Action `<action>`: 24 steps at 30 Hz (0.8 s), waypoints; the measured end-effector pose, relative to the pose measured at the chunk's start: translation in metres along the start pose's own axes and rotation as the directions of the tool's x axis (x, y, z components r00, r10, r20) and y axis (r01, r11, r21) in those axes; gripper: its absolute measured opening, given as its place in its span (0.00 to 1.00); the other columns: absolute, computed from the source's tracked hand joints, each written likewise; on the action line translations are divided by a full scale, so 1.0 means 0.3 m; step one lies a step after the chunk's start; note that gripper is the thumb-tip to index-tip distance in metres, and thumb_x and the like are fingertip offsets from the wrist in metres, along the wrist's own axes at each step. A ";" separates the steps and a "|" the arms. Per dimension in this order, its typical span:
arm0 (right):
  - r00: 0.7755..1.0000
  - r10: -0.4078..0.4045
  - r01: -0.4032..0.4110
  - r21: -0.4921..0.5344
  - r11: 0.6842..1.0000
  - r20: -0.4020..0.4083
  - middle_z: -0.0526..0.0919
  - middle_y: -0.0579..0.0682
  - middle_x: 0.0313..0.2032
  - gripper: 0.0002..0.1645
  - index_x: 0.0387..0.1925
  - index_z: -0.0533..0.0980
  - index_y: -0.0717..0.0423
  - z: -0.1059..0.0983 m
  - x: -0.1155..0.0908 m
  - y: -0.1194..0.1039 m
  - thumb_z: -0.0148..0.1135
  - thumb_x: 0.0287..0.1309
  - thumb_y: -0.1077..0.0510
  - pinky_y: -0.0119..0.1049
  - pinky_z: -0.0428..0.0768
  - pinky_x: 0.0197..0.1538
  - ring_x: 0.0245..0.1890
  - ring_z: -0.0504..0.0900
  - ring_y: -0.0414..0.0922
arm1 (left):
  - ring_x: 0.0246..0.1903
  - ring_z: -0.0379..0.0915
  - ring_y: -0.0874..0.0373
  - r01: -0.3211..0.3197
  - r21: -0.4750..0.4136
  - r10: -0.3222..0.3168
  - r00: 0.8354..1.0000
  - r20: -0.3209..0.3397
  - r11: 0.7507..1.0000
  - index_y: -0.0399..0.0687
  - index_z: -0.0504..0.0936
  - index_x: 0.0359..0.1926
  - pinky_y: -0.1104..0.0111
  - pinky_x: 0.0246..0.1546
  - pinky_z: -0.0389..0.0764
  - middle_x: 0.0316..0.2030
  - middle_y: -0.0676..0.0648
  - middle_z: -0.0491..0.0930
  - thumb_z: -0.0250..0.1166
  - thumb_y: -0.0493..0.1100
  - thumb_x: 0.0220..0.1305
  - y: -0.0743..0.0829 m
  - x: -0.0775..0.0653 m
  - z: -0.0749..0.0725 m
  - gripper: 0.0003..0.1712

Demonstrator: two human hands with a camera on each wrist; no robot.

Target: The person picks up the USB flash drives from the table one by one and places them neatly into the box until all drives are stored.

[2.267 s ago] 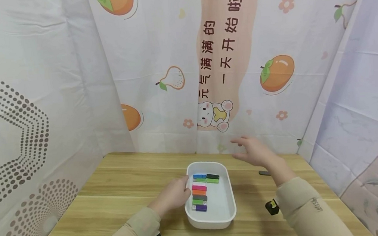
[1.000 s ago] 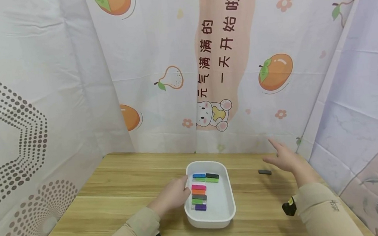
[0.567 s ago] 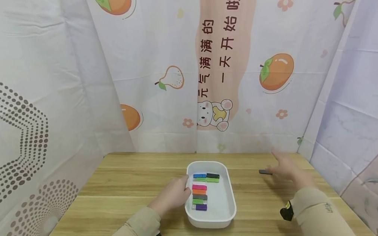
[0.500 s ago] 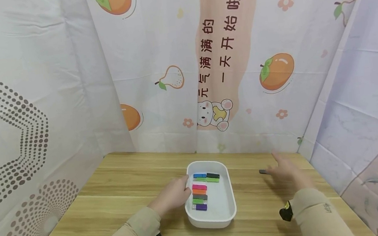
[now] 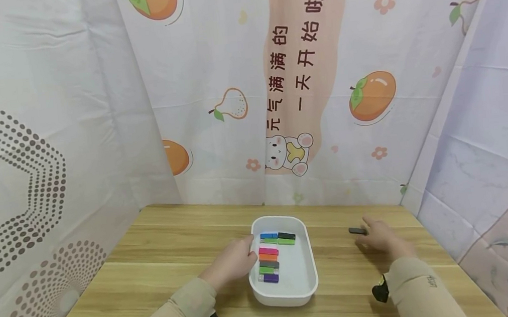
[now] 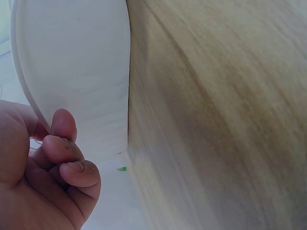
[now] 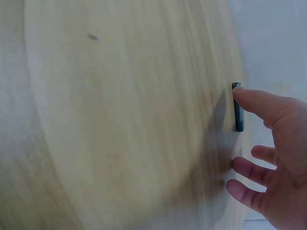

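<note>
My left hand (image 5: 235, 260) pinches the left rim of a white plastic box (image 5: 307, 264); in the left wrist view its fingers curl at the rim. Inside the box lie several coloured USB sticks, among them a blue one (image 5: 268, 236), a black one (image 5: 286, 236), a pink one (image 5: 268, 251) and a purple one (image 5: 271, 278). A dark grey USB stick (image 5: 357, 231) lies on the table right of the box. My right hand (image 5: 381, 237) is low beside it. In the right wrist view the thumb overlaps that stick (image 7: 239, 117), with the other fingers spread apart; whether it touches cannot be told.
The wooden table (image 5: 175, 246) runs back to a printed curtain (image 5: 217, 151), with more curtains at the left and right. Black wrist devices sit under both sleeves, such as the right one (image 5: 380, 291).
My right hand has moved right from behind the box, then come down beside the dark grey USB stick. My left hand and the box have stayed in place.
</note>
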State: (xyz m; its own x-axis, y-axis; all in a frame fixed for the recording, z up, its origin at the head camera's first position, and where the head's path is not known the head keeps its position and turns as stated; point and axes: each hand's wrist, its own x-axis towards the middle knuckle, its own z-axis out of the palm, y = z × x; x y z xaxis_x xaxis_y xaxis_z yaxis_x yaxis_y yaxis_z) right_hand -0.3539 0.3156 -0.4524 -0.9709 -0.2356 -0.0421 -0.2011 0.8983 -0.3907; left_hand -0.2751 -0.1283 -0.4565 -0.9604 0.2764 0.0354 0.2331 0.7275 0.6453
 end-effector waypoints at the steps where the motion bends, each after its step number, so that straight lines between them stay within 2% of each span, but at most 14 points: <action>1: 1.000 -0.003 0.003 -0.002 1.000 0.000 0.65 0.81 0.64 0.54 0.72 0.53 0.79 0.003 0.000 0.001 0.69 0.62 0.48 0.69 0.66 0.63 0.63 0.65 0.76 | 0.43 0.76 0.56 0.003 0.002 -0.003 1.000 0.001 1.000 0.34 0.66 0.73 0.59 0.47 0.82 0.66 0.36 0.73 0.59 0.44 0.74 -0.001 0.000 0.001 0.32; 5: 1.000 0.011 -0.011 -0.003 1.000 -0.006 0.66 0.81 0.64 0.53 0.71 0.55 0.79 0.011 -0.003 -0.001 0.69 0.62 0.49 0.69 0.65 0.63 0.63 0.64 0.77 | 0.44 0.76 0.56 0.009 0.004 -0.009 1.000 0.002 1.000 0.35 0.66 0.73 0.57 0.51 0.81 0.67 0.37 0.73 0.58 0.44 0.74 -0.003 -0.001 0.003 0.33; 13: 0.999 0.042 -0.042 -0.027 0.999 -0.002 0.66 0.83 0.62 0.47 0.71 0.60 0.76 0.014 -0.005 -0.013 0.68 0.63 0.49 0.68 0.66 0.63 0.63 0.64 0.77 | 0.43 0.76 0.55 0.004 0.011 -0.004 1.000 -0.004 1.000 0.34 0.66 0.73 0.60 0.47 0.81 0.67 0.36 0.73 0.59 0.44 0.73 0.001 -0.002 0.001 0.33; 18: 1.000 0.025 -0.025 -0.074 0.997 -0.007 0.71 0.80 0.59 0.40 0.68 0.67 0.73 0.015 -0.008 -0.016 0.66 0.66 0.49 0.68 0.68 0.61 0.61 0.68 0.75 | 0.44 0.76 0.55 0.005 0.009 -0.005 1.000 -0.002 1.000 0.33 0.66 0.73 0.57 0.51 0.81 0.67 0.35 0.72 0.59 0.43 0.73 0.008 -0.003 0.000 0.33; 24: 1.000 -0.013 0.010 -0.113 0.994 -0.028 0.75 0.77 0.56 0.30 0.63 0.73 0.73 0.015 -0.012 -0.020 0.63 0.68 0.54 0.68 0.69 0.60 0.60 0.69 0.76 | 0.46 0.76 0.54 0.007 0.006 -0.007 1.000 -0.003 1.000 0.33 0.66 0.73 0.53 0.56 0.79 0.67 0.35 0.72 0.59 0.43 0.73 0.010 -0.007 -0.001 0.32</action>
State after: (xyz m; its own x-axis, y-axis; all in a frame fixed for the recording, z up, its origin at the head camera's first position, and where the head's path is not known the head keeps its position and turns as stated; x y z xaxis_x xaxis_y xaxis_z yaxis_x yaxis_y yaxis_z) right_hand -0.3487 0.3093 -0.4541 -0.9715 -0.2369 -0.0112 -0.2240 0.9321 -0.2846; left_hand -0.2725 -0.1269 -0.4544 -0.9624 0.2696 0.0333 0.2275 0.7331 0.6410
